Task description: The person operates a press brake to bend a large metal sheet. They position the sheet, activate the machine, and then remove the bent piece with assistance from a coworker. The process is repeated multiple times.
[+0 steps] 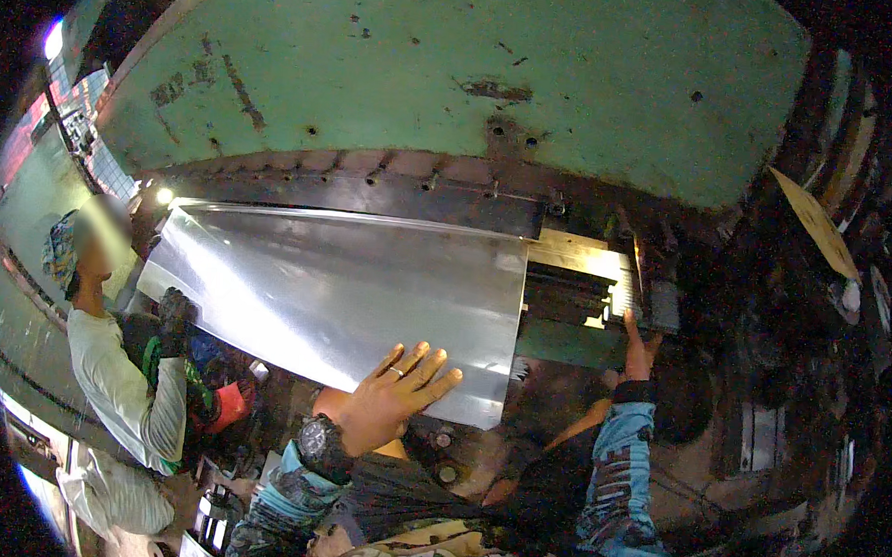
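Note:
A large shiny metal sheet (366, 295) extends toward me from under the dark beam of a big green machine. Its near right part lies under my left hand (401, 396), which is open, fingers spread flat on the surface. A ring and a wristwatch (321, 442) are on that hand and wrist. Beyond the sheet's right edge, my right hand (640, 355) reaches up to the machine's right end, beside a bright metal block (620, 286). Its visible fingers are stretched apart; whether they touch the block or the ribbed grey piece (661, 306) beside it, I cannot tell.
A co-worker (114, 364) stands at the left, with a dark-gloved hand (176, 312) at the sheet's left edge. The green machine plate (455, 80) rises behind the dark beam (370, 191). A thin tan board (815, 223) leans at the far right. A lamp (164, 197) shines at the left.

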The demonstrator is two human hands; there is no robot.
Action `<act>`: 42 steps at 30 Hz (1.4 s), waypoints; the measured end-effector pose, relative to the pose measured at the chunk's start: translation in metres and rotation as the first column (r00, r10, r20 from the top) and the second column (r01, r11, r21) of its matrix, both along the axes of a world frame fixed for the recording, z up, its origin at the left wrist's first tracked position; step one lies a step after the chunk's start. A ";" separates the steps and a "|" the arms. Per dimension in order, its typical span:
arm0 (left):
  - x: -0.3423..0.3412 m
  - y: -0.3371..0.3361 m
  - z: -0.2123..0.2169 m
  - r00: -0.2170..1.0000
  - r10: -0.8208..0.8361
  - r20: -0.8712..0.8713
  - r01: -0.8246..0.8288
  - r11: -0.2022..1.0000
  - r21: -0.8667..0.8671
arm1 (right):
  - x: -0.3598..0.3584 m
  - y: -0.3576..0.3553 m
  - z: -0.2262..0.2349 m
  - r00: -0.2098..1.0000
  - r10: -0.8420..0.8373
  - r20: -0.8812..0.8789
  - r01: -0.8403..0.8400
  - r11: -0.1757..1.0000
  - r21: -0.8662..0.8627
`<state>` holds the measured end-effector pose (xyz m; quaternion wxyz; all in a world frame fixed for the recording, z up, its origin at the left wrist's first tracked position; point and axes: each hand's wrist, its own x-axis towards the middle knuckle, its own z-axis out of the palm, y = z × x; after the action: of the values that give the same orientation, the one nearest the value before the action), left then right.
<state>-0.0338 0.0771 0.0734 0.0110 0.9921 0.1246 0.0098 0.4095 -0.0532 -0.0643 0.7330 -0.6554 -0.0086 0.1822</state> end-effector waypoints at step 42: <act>-0.038 -0.097 -0.076 0.972 -0.004 0.234 0.000 1.000 0.017 | -0.006 -0.011 0.028 0.970 0.235 0.070 -0.230 0.971 -0.073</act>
<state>-0.0718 -0.0204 -0.0029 0.0175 0.9842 0.1211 0.1277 0.4036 -0.0642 -0.0359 0.6841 -0.6799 -0.1081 0.2410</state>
